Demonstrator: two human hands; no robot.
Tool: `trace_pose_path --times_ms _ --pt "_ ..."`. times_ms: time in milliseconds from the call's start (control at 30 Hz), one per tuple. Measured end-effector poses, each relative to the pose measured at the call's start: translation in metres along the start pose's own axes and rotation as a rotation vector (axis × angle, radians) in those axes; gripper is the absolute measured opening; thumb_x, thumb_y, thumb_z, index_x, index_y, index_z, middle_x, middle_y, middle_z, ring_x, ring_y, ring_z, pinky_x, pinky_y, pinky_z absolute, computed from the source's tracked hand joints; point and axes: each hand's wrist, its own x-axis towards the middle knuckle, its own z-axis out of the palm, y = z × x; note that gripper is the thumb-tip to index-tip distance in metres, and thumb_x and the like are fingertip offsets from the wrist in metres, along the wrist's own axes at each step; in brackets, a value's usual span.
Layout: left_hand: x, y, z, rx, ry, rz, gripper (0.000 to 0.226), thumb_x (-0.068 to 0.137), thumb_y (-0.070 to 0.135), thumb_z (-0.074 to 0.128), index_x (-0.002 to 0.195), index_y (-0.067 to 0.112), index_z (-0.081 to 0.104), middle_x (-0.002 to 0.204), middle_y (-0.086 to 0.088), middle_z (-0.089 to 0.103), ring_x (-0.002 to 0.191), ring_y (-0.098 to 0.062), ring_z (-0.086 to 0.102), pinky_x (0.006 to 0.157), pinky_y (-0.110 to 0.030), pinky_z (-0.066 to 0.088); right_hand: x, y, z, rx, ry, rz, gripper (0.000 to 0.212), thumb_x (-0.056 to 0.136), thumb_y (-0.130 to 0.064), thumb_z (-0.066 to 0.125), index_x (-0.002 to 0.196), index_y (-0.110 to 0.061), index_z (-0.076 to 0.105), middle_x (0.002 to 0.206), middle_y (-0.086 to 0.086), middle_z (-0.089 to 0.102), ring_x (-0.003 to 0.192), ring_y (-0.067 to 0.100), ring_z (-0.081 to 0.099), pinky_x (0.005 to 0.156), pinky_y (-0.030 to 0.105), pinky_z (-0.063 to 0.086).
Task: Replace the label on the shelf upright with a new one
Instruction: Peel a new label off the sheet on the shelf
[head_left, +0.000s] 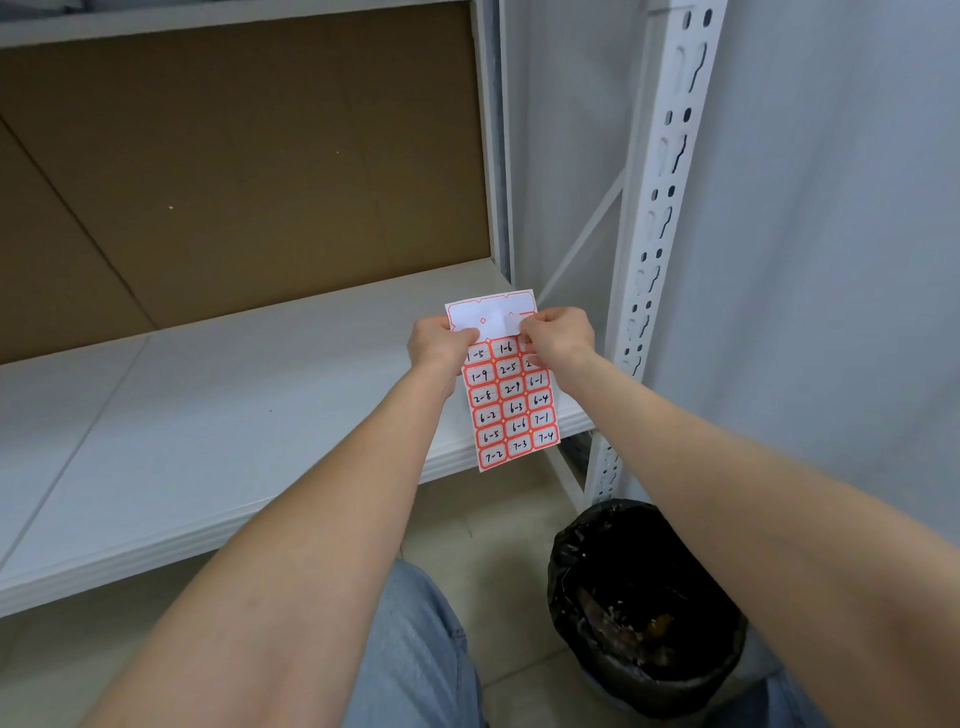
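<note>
**New label coming off the sheet, upright waiting on the right**

The white shelf board (208, 405) and its brown back panel (234, 171) spread out to the left of the slotted white shelf upright (670, 171), which rises along the right of the view. A bin lined with a black bag (644, 608) stands on the floor at the foot of the upright.

Just left of the upright, over the front right corner of the board, both hands hold a label sheet (511, 410). Its long axis runs away from the person, and its near end hangs past the board's front edge. The sheet has red-bordered labels with handwritten codes such as 1-6, 2-9 and 7-2, and its top rows are already bare backing.

The left hand (439, 345) grips the sheet's left edge near the top, fingers curled round it. The right hand (563, 335) pinches a small white label (503, 321) at the bare top area. The label looks partly lifted, blank side up, though its writing cannot be read.

The right hand is the nearer one to the upright, which lies to its right and a little farther off. Once the label is free, the move is probably a short carry rightward. No old label shows on the upright's visible face.
</note>
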Motion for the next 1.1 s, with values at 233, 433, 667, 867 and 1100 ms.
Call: trace_pose_path --times_ms 233,433,667,867,1100 --pt "0.003 -0.003 0.002 0.0 0.008 -0.014 0.02 0.092 0.015 0.06 0.111 0.01 0.057 0.118 -0.01 0.067 0.091 -0.025 0.07 0.066 -0.026 0.054 0.005 0.002 0.0 0.009 0.024 0.009 0.014 0.093 -0.029 0.056 0.097 -0.017 0.063 0.083 -0.003 0.067 0.071 0.013 0.067 0.075 0.029 0.057" --pt "0.011 -0.008 0.005 0.004 0.022 -0.029 0.022 0.092 0.016 0.06 0.113 0.011 0.057 0.118 -0.01 0.067 0.091 -0.025 0.07 0.07 -0.028 0.055 0.01 0.005 0.0 0.014 0.055 0.012 0.015 0.093 -0.03 0.056 0.095 -0.018 0.064 0.08 -0.003 0.067 0.071 0.014 0.067 0.076 0.03 0.057" --pt "0.025 -0.016 0.008 0.012 0.029 -0.047 0.023 0.095 0.015 0.056 0.116 0.009 0.057 0.117 -0.01 0.067 0.093 -0.024 0.069 0.065 -0.025 0.052 0.018 0.012 0.001 0.022 0.077 -0.004 0.013 0.093 -0.03 0.056 0.092 -0.019 0.063 0.079 -0.005 0.066 0.071 0.012 0.066 0.074 0.03 0.057" --pt "0.035 -0.012 0.01 0.037 -0.006 -0.067 0.05 0.097 0.016 0.051 0.144 0.015 0.033 0.142 -0.009 0.047 0.111 -0.025 0.059 0.085 -0.03 0.047 0.024 0.015 0.002 0.009 0.069 0.001 0.013 0.092 -0.029 0.056 0.082 -0.021 0.06 0.081 0.0 0.067 0.074 0.015 0.068 0.075 0.032 0.058" --pt "0.029 0.0 0.013 -0.023 0.027 0.01 0.025 0.091 0.013 0.057 0.113 0.012 0.068 0.116 -0.005 0.065 0.103 -0.023 0.059 0.087 -0.029 0.047 0.019 0.005 -0.001 -0.019 0.05 -0.08 0.012 0.086 -0.022 0.056 0.08 -0.016 0.066 0.085 0.004 0.068 0.085 0.025 0.066 0.082 0.043 0.057"
